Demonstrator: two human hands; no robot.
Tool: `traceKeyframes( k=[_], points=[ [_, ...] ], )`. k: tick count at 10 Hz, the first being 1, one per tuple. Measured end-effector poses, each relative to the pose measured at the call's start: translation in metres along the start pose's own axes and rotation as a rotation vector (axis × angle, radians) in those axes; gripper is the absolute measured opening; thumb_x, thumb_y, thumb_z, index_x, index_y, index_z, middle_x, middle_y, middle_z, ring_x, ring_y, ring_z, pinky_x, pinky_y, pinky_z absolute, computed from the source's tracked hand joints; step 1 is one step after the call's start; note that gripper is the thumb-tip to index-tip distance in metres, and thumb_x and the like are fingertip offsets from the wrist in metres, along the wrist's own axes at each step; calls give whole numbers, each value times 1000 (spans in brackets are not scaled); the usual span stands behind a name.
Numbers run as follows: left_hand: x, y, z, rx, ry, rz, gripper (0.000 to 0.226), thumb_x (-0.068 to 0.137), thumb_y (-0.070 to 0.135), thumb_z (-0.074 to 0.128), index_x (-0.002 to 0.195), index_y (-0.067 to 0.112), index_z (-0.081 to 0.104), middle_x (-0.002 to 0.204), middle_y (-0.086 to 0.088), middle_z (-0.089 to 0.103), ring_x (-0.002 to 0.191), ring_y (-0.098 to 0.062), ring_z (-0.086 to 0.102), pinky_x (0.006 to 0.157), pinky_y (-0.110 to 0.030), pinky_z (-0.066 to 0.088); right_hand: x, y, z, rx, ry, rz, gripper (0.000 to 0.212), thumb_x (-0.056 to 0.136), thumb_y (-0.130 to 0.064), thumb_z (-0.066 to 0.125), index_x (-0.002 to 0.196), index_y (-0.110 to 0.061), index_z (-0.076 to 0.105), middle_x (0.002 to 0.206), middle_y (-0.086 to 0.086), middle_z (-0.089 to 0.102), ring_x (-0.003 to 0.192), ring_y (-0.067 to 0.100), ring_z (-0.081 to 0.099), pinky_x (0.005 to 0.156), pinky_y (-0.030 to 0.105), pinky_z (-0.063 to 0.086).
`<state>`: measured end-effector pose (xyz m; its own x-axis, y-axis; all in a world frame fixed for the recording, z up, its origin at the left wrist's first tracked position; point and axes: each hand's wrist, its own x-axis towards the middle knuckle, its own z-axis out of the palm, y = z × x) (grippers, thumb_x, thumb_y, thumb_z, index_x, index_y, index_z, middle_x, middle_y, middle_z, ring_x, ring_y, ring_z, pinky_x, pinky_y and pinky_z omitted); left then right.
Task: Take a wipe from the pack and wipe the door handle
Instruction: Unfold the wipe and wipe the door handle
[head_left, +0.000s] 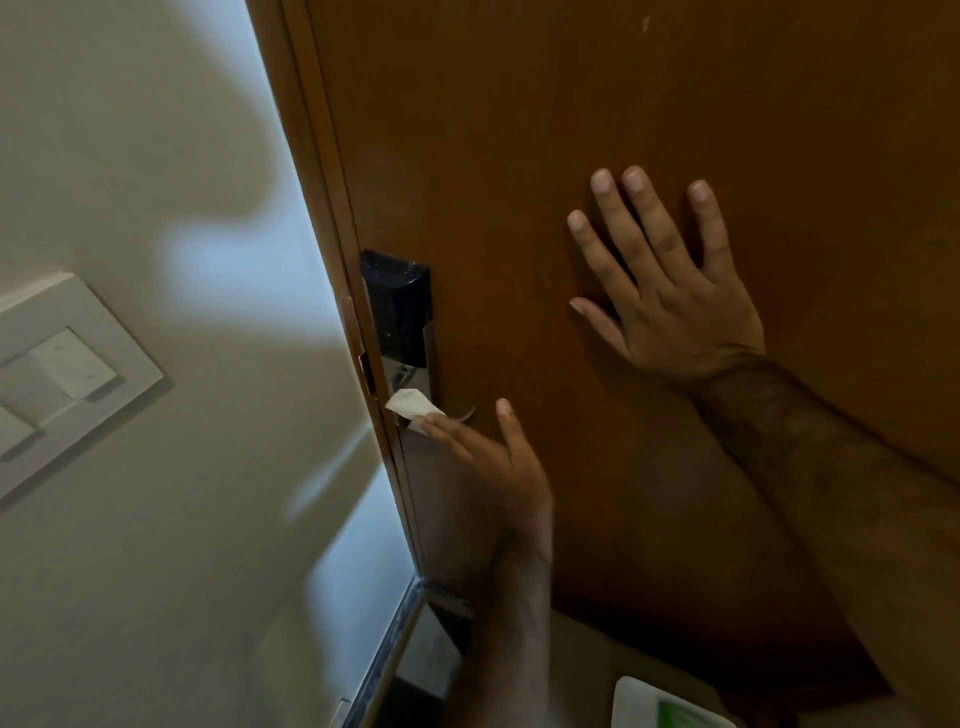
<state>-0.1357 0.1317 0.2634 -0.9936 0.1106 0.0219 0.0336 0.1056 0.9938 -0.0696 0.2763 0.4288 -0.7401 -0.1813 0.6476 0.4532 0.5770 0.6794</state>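
- Head view: the left hand (498, 467) reaches up to the door handle (460, 414), its fingers (441, 427) stretched forward and pressing a small white wipe (410, 402) against the lock plate where the handle begins.
- The wipe sits under and just past those fingertips, folded small; whether the fingers pinch it or only press it flat cannot be told.
- The left thumb stands up apart from the fingers, to their right, with the curved tip of the handle showing in the space between.
- Straight above the wipe and the fingertips rises the dark lock body (397, 306) on the brown door (519, 104).
- The right hand (670, 296) lies flat on the door, well to the right of and above the left fingers, its fingers spread wide and holding nothing.
- Below the left wrist, at the bottom edge, shows a white and green pack (670, 709).
- Far left of the fingers, on the pale wall (130, 130), sits a switch plate (62, 374).
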Motion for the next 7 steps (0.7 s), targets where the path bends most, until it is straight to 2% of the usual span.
traceKeyframes(
  k=[1,2,3,4,5,6,7],
  points=[
    [-21,1,5,-43,-36,10,93,102,58,49,165,28,-12,178,1,-9,160,-17,11,128,-45,29,0,0,0,-5,8,1,77,115,-54,29,174,-9,10,179,19,10,165,36,13,129,60,-1],
    [-3,2,0,-20,-20,27,94,103,53,51,166,20,-10,177,-4,-11,160,-21,14,126,-43,32,0,0,0,6,5,2,76,115,-54,28,175,-10,9,179,19,10,165,36,13,129,59,-6],
    [33,4,-11,12,55,59,89,106,40,53,165,6,-4,177,-15,-5,157,-20,13,119,-6,22,-1,0,0,11,3,5,76,115,-53,28,175,-10,8,179,19,9,165,36,13,129,58,-7],
    [53,6,-24,-1,114,122,83,107,39,52,165,1,6,176,-19,4,144,-7,9,89,20,5,0,-1,0,18,-1,3,77,115,-54,28,175,-10,7,179,19,8,165,36,11,129,58,-8],
    [42,-4,-26,88,102,244,88,104,45,54,164,0,8,174,-23,7,144,1,3,97,17,3,0,-1,0,25,-8,10,77,115,-54,27,175,-10,7,179,19,8,165,36,11,129,59,-7],
    [17,-17,-25,90,-20,208,98,99,67,47,165,25,-13,177,-13,-5,156,-7,2,125,-17,22,0,-1,0,17,-3,10,77,115,-54,28,175,-10,8,179,19,8,165,36,12,129,59,-6],
    [-5,-18,-19,135,-127,110,98,91,85,34,156,47,-28,178,-2,-7,163,-26,10,130,-56,23,0,0,0,12,-5,11,77,115,-54,28,175,-10,8,179,19,8,165,36,12,129,59,-7]
  ],
)
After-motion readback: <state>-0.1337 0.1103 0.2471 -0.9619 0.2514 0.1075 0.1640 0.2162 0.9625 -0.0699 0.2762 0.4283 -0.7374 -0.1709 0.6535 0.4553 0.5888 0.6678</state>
